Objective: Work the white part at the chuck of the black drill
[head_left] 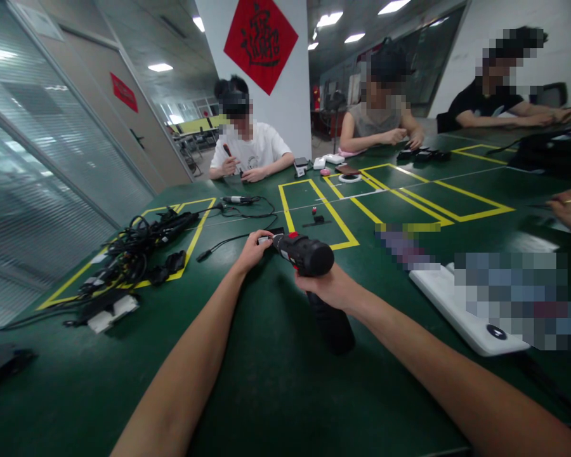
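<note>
My right hand (326, 285) is wrapped round the grip of a black and red cordless drill (309, 252). The drill points away and to the left, its chuck close to my left hand (254, 247). The fingers of that hand are closed on a small black box with a white label (265, 240), which lies on the table. Whether the drill's bit touches the box is too small to tell. A thin black cable (221, 241) runs left from beside the box and ends in a connector.
Tangled black cables and adapters (133, 254) cover the left of the green table (247, 381). A white device (466, 311) lies at the right. A small black part (318, 220) rests beyond the drill, inside yellow tape (345, 244). Several people sit around the table.
</note>
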Tool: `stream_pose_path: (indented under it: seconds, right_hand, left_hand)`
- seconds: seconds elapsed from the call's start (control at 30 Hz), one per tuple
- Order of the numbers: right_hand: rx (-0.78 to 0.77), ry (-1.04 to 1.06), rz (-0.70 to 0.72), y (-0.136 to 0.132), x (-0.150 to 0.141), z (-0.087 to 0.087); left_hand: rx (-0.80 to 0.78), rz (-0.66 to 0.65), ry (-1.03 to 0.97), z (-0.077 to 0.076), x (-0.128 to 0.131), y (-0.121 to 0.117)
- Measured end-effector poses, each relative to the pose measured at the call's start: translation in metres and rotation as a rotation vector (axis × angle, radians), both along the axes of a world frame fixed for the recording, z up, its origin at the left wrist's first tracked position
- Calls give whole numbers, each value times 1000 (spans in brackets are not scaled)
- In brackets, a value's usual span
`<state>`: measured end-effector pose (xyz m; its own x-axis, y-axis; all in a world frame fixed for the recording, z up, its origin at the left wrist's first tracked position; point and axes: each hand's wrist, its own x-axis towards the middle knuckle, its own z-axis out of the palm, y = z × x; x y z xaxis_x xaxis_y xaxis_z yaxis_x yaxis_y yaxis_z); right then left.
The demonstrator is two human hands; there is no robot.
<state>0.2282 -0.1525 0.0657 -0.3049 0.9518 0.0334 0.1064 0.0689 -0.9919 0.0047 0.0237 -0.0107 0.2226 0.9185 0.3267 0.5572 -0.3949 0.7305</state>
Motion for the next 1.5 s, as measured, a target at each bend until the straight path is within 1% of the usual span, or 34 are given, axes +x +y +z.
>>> stream_pose_path:
  seconds: [0.23, 0.43, 0.63, 0.83, 1.1, 1.27, 1.5]
  right_hand:
    - [36, -21, -1, 1, 0, -2]
    - [-20, -53, 21, -1, 0, 0]
    - [-18, -49, 21, -1, -1, 0]
    - [-24, -81, 18, -2, 0, 1]
    - [-34, -17, 14, 2, 0, -6]
    - [-58, -4, 22, 1, -1, -6]
    - [-26, -1, 12, 2, 0, -6]
  left_hand:
    - [6, -13, 16, 1, -1, 0]
    - [12, -25, 21, 2, -1, -2]
    - [5, -29, 14, 2, -1, -3]
    - [-2, -41, -7, 0, -3, 0]
    - [-2, -45, 2, -2, -5, 3]
    - [13, -42, 11, -2, -5, 3]
    - [36, -41, 11, -4, -4, 3]
